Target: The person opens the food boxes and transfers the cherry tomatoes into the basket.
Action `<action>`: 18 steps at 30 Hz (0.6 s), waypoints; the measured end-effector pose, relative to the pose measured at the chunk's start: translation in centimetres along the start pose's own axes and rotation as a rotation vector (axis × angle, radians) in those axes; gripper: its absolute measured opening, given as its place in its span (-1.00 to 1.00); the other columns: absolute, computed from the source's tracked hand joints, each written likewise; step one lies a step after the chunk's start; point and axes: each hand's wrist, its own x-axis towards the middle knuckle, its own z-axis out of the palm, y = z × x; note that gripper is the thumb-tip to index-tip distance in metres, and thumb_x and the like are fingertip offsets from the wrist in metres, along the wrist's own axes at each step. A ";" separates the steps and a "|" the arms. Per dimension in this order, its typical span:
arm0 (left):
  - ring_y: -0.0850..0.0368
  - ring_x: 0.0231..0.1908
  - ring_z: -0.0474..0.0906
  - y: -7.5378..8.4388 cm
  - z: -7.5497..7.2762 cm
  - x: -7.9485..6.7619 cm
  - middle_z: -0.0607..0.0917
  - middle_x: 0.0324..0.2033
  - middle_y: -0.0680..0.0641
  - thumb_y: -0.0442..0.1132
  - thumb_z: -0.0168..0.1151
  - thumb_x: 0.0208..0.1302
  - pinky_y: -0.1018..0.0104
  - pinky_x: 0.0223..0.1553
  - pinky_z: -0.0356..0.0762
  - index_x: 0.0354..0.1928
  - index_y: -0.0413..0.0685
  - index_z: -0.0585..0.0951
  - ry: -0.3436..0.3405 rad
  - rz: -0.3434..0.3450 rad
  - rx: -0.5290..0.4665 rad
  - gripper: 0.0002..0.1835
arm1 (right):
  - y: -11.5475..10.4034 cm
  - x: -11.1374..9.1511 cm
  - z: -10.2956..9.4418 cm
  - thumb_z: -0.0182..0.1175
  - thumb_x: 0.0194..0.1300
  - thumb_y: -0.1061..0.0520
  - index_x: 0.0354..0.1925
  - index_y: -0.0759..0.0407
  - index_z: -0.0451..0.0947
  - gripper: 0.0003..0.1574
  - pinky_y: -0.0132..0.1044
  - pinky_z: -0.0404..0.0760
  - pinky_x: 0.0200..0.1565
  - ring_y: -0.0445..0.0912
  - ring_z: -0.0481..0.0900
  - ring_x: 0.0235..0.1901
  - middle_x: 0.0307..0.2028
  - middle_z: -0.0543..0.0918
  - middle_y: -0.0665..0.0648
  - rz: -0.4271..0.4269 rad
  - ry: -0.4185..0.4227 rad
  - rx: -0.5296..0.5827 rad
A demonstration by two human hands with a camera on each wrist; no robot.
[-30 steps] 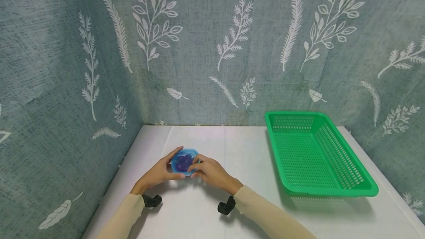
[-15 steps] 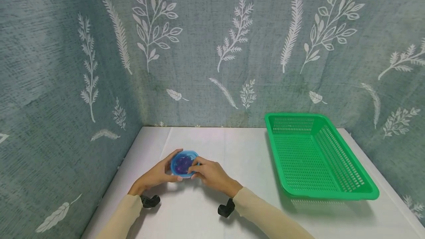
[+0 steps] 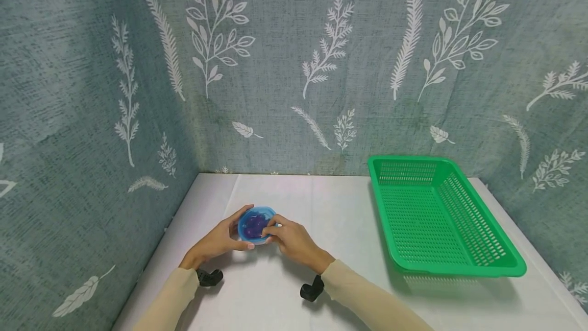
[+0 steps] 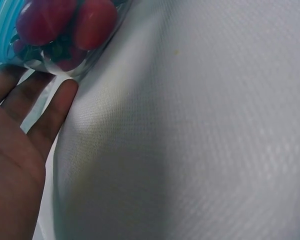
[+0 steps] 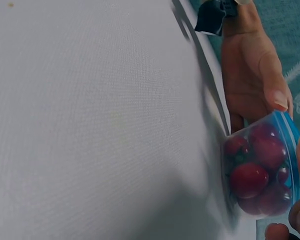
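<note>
A small clear plastic tub (image 5: 227, 165) with a blue lid (image 3: 251, 225) stands on the white cloth, lid upward. Through its wall, several red cherry tomatoes (image 5: 249, 180) with green bits show in the right wrist view. My left hand (image 3: 219, 240) holds the tub from the left, thumb at the near side and index finger reaching round the far side. On the opposite side, my right hand (image 3: 296, 240) pinches the lid's right edge with curled fingers. In the left wrist view, left fingertips (image 4: 65, 92) lie against the tub's lower side.
A green plastic basket (image 3: 390, 239) with slotted walls stands to the right on the white-covered table (image 3: 257, 295). Teal leaf-patterned cloth (image 3: 275, 65) hangs behind and to the left. Black wrist cameras (image 3: 312, 288) sit on both wrists.
The head view shifts slightly. Both hands stay at the tub, the right fingers moving only a little at the lid's edge.
</note>
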 end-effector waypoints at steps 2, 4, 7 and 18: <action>-0.24 0.41 0.28 0.0 0.0 0.0 0.10 0.57 -0.23 -0.24 0.57 0.18 0.19 0.22 0.49 0.67 0.15 -0.06 0.003 0.004 0.003 0.19 | -0.1 0.0 0.0 0.36 0.37 0.15 -0.06 0.05 0.79 -0.81 -0.53 0.61 -0.12 -0.26 0.69 -0.16 -0.06 0.60 -0.03 0.006 0.002 0.008; -0.23 0.39 0.30 -0.1 0.0 0.0 0.11 0.56 -0.23 -0.24 0.57 0.17 0.18 0.21 0.50 0.67 0.13 -0.06 0.010 0.001 0.013 0.20 | -0.2 0.1 0.0 0.36 0.37 0.19 -0.05 0.08 0.79 -0.80 -0.53 0.60 -0.09 -0.25 0.69 -0.14 -0.06 0.60 -0.02 0.010 0.005 0.020; -0.23 0.41 0.28 -0.1 0.0 0.0 0.10 0.57 -0.21 -0.23 0.58 0.16 0.11 0.24 0.48 0.67 0.12 -0.06 0.020 -0.009 0.018 0.21 | -0.3 0.1 0.0 0.35 0.37 0.23 -0.05 0.10 0.79 -0.79 -0.53 0.60 -0.07 -0.23 0.69 -0.13 -0.07 0.60 -0.01 0.015 0.009 0.042; -0.25 0.44 0.26 0.2 0.2 0.0 0.13 0.57 -0.21 -0.20 0.61 0.13 -0.15 0.33 0.37 0.67 0.13 -0.02 0.047 -0.032 0.048 0.21 | -0.4 0.1 0.2 0.34 0.37 0.28 -0.05 0.16 0.78 -0.79 -0.52 0.61 -0.05 -0.21 0.69 -0.12 -0.09 0.59 0.03 0.005 0.033 0.077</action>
